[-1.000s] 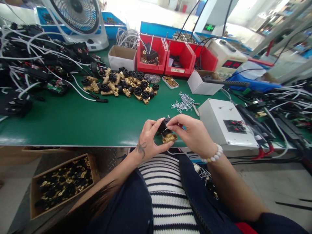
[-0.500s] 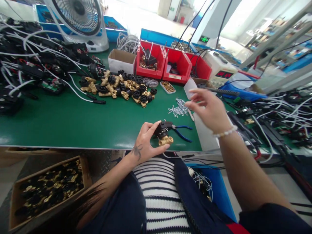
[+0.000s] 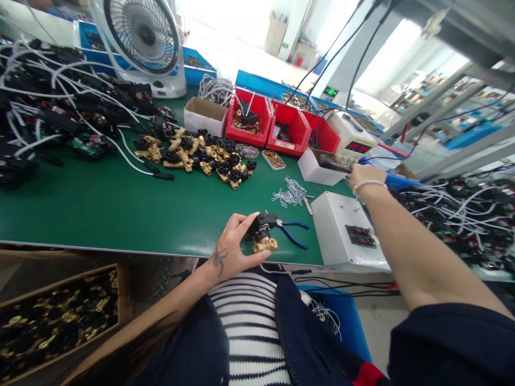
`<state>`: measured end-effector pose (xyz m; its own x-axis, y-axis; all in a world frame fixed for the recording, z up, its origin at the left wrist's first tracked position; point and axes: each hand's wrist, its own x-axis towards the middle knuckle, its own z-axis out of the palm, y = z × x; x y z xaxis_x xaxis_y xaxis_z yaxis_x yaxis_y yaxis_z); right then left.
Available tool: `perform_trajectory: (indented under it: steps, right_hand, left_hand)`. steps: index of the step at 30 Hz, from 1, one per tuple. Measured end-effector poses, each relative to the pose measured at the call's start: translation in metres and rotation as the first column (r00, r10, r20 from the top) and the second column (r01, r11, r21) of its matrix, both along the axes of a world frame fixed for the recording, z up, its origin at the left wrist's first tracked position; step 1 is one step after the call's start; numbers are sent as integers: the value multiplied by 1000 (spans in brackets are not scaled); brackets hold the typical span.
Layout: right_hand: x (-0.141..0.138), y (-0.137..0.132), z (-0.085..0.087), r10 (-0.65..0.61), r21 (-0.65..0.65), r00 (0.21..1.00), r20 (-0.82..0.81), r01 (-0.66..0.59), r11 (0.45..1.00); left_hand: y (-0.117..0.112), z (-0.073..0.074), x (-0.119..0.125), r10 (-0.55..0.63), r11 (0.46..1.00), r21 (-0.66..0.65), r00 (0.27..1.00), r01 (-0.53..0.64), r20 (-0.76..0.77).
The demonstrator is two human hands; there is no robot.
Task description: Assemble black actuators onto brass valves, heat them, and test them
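- Green matting covers the surface point(image 3: 100, 209), which runs across the frame from the near edge at my lap to the bins at the back.
- Lowest in the frame, at lower left and under the surface, an open carton point(image 3: 52, 321) of black-and-brass parts sits beside my knee.
- At lower centre my left hand point(image 3: 231, 244) is closed on a valve point(image 3: 263, 233). The thumb is under the brass body and the fingertips are on the black top. I hold it upright just over the near edge, so the black part faces me.
- Just right of it, blue-handled pliers point(image 3: 295, 231) lie flat on the matting with the handles pointing right, toward my other arm.
- Beside the pliers stands a white switch box point(image 3: 341, 225), and my right forearm passes above it.
- A little further up, a loose pile of wire clips point(image 3: 287, 193) is spread thin, probably so that single clips are easy to pick.
- At centre right my right hand point(image 3: 362, 172), with a bead bracelet point(image 3: 368, 185) on the wrist, is stretched well away from the valve. It is at a black handle point(image 3: 336, 164) lying across a small white carton point(image 3: 316, 170). I cannot tell whether my fingers have closed on it.
- Left of centre lies a heap of brass fittings point(image 3: 201, 155), with a small tray point(image 3: 274, 158) of brass bits at its right end.
- Behind the heap are red bins point(image 3: 247, 115), tilted open toward me.
- Black-and-white cable harnesses point(image 3: 60, 107) fill the upper left.
- Farthest back, a white fan point(image 3: 140, 37) faces my seat.
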<state>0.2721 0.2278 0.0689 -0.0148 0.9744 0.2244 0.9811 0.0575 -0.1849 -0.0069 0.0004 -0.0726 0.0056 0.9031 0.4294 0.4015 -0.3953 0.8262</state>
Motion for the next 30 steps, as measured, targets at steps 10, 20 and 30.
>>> perform_trajectory:
  steps: [10,20,30]
  right_hand:
    - [-2,-128,28,-20,50,989,-149,28,998]
    - [-19,-242,-9,269,-138,834,-482,-376,916]
    - [-25,-232,-1,331,-199,921,-207,-370,907]
  left_hand:
    - [2,-1,5,30,1000,2,998,-30,56]
    - [2,-3,5,26,998,60,1000,-25,-1]
    - [3,-2,4,4,998,58,1000,-5,10]
